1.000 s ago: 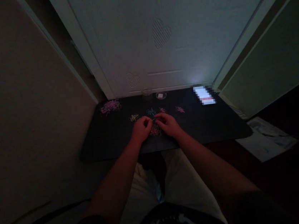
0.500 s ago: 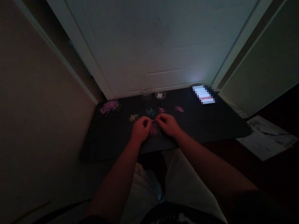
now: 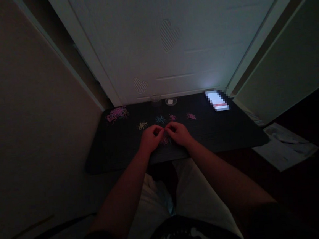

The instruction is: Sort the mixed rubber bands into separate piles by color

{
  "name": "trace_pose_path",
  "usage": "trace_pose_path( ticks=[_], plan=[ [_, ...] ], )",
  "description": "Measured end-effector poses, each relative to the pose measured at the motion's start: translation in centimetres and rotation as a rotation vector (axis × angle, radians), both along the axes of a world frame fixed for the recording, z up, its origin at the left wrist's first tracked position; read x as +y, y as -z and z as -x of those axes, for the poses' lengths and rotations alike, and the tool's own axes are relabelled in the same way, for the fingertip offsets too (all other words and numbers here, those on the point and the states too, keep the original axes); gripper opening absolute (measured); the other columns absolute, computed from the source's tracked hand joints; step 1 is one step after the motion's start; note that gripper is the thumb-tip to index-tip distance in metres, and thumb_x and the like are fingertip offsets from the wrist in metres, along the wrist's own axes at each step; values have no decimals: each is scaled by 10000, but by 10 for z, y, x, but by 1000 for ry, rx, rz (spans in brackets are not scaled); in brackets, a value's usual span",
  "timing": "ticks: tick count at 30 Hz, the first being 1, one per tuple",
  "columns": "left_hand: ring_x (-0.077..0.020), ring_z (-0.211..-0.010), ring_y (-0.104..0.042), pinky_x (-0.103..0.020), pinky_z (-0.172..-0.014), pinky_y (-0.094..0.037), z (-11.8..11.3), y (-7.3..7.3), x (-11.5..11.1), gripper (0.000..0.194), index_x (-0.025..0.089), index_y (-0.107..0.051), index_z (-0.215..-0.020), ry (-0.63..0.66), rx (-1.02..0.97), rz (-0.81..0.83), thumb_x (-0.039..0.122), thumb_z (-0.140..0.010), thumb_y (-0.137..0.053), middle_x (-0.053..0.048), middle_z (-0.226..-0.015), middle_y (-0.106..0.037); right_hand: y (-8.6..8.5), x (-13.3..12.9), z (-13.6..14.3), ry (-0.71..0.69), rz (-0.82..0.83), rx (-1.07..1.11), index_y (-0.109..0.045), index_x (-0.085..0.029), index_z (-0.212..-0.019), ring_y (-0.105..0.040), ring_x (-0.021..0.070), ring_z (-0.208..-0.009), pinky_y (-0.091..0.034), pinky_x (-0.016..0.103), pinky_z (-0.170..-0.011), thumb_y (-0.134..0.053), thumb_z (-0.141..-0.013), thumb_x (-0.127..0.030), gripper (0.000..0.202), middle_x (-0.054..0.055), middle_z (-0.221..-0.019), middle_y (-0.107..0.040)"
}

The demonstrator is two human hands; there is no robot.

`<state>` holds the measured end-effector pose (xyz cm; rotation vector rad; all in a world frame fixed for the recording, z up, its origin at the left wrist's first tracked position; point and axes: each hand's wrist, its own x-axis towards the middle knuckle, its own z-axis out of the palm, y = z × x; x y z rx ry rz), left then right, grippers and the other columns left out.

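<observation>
My left hand (image 3: 152, 137) and my right hand (image 3: 178, 132) meet fingertip to fingertip over the dark table, each closed in a pinch. Whatever lies between the fingertips is too small and dim to make out. Just below them is a mixed pile of small pinkish pieces (image 3: 165, 140), partly hidden by the hands. Beyond the hands, small separate piles form a row: yellowish pieces (image 3: 142, 125), blue pieces (image 3: 160, 119), pink-red pieces (image 3: 172, 117) and pink pieces (image 3: 191, 116).
A larger pink and purple pile (image 3: 117, 114) lies at the table's back left. Near the back edge stand a clear container (image 3: 156, 100) and a round dish (image 3: 171, 101) with a white square. A lit phone (image 3: 217, 100) rests at the back right, before a white door (image 3: 144, 40).
The fingertips of my two hands have come closer together and now touch or nearly touch. The piles have not visibly changed.
</observation>
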<state>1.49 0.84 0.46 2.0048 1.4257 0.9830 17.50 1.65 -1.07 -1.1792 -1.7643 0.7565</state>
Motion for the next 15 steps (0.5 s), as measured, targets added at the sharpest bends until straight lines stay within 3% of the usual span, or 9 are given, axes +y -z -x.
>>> trace_pose_path(
  ticks=[15],
  plan=[
    [-124,-649,-562,-245,-614,-449,0,2,1,106,167,-598,-784,-51,-43,-7,257,-749,-551,-10,-719,-626,-1,1,0,34,15,78,-570,-186,-724,-507,126,-611,-400,245,-581,-517,-760,-270,105,-6,-655,-557]
  ],
)
